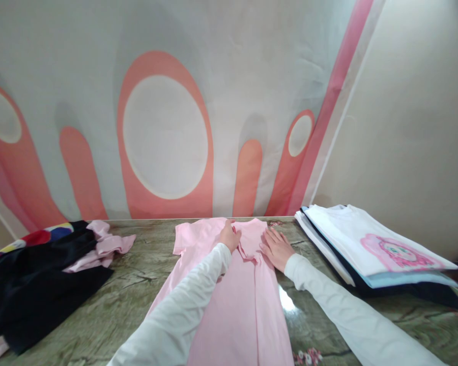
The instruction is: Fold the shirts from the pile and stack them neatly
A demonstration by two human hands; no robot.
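A pink short-sleeved garment lies spread on the table in front of me, its neckline toward the wall and its lower part running out of the bottom of the view. At the neckline my left hand is closed, with fingers and thumb on the cloth. My right hand rests flat and open on the garment's right edge near the shoulder. The right side is folded inward, leaving a lengthwise edge and a bunched bit of fabric between my hands. A sleeve sticks out at the upper left.
A wood-patterned table backs onto a patterned wall. Crumpled dark clothes lie on the left, with a pink cloth among them. On the right stands a stack of folded shirts, a white printed one on top.
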